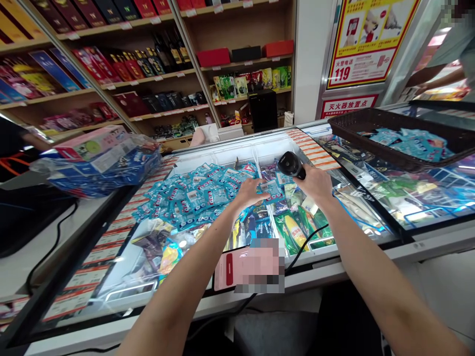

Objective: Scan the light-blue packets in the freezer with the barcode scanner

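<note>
A black handheld barcode scanner is gripped by my right hand, its head turned left and its cable trailing down. My left hand has thumb and fingers closed on the edge of a small blue packet with a pale label on it. This packet is just below and left of the scanner head. To the left, many similar blue packets lie in a loose heap on the glass top of a freezer chest.
A phone with a pink screen lies at the freezer's front edge. At right, a dark brown basket contains more blue packets. Plastic-wrapped boxes stand at left. Behind are stocked shelves; another person's arm shows at upper right.
</note>
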### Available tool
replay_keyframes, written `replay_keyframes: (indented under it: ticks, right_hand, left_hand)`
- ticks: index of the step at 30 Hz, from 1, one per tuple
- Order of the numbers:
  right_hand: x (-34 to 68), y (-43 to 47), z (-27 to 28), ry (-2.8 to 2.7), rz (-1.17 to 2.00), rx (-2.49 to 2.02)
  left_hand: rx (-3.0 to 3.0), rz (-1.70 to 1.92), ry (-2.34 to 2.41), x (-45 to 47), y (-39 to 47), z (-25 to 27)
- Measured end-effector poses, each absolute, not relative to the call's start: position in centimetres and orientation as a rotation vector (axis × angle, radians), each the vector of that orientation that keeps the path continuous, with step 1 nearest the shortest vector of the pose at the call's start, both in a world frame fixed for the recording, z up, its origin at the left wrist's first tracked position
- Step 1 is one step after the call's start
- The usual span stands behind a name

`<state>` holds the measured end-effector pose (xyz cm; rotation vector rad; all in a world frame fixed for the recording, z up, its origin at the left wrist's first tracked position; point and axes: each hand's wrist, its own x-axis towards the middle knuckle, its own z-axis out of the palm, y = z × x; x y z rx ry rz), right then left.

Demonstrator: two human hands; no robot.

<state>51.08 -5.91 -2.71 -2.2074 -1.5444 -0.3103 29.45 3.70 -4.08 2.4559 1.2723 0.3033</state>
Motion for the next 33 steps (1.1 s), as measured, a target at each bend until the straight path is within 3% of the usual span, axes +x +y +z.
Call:
replay_keyframes:
  ticks: [5, 10, 14, 20, 33]
  right_hand:
    - [50.7, -6.0, -2.8, -1.601, -0.317, -2.195]
    - [50.5, -6.1, -2.9, -1.647, -0.342, -2.184]
    - [50.4, -6.0, -3.0, -1.69, -0.351, -2.177]
    - [49.9, -6.0, -3.1, -1.79, -0.356, -2.086]
    - [48.7, -6.1, -4.2, -1.992, -0.339, -1.899]
  left_hand:
    - [2.192, 0.491, 1.337, 28.0, 3.7, -3.9]
    - [2.33, 0.561, 1.529, 29.2, 2.9, -4.7]
    - [2.412, 0.574, 1.386, 28.7, 3.4, -5.1]
    - [2.354, 0.876, 1.141, 25.4, 4.6, -4.9]
    - [2.329, 0.842, 1.112, 24.8, 4.6, -4.8]
